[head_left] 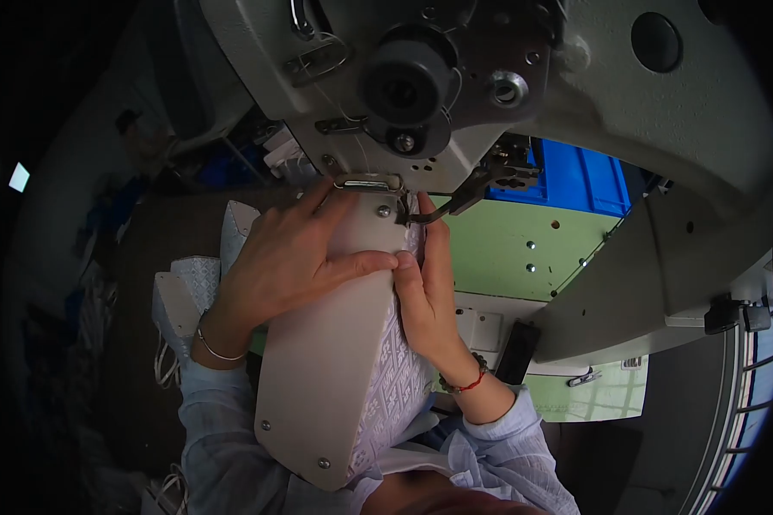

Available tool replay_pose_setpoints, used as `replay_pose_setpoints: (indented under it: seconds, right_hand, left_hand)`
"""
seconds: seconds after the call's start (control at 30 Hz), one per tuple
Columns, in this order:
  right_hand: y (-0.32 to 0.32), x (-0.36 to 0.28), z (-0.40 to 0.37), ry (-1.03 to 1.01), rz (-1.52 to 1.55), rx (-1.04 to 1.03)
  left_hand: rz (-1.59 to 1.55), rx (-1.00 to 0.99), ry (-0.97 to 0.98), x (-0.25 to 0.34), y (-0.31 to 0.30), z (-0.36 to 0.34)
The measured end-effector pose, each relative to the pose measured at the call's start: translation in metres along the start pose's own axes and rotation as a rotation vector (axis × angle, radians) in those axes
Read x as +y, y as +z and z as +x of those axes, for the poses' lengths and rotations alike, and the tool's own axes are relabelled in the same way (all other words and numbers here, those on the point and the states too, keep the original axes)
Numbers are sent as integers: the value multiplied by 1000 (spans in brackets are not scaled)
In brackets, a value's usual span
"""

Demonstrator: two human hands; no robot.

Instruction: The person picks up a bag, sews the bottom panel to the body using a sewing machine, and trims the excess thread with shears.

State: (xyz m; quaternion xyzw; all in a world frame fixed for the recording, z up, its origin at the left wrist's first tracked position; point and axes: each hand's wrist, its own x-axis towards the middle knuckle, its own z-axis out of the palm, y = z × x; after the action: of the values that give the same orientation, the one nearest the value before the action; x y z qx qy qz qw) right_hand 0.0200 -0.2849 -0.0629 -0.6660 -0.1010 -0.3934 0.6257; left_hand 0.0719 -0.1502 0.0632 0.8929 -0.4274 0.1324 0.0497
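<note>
Sewing machine (610,94) loomed closest. Bag (313,386) sat under it, left of worktop's (489,232) left edge; panel (318,343) looked stiff, patterned side (395,378) softer. Left hand (275,262): fingers spread. Right hand (429,313) pinched the panel edge (386,313), likely best grip.

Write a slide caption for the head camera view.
Left hand and right hand rest against a pale panel bordered by patterned fabric at a sewing machine.

Above the hands, the way is blocked by the big grey metal sewing machine (593,94) and its fat round black knob (404,86), and below it by the long pale stiff piece with patterned cloth (318,369). Beside the right hand (425,292), the way is crossed by a thin bent dark metal arm (464,196). Room is left over the flat green board (498,249), between that hand and the machine's curved side.
</note>
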Motion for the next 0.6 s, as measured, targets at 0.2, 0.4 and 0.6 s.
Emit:
replay_pose_setpoints:
  seconds: [0.2,0.4,0.6]
  right_hand:
    - [2,8,1,7,20,-17]
    - [0,4,-2,115,60,-70]
    - [9,-14,-14,-39,-47,-54]
  left_hand:
    - [-43,-31,-41,-6,5,-6]
    - [-560,150,128,-33,38,-63]
    - [-1904,338,-778,30,34,-134]
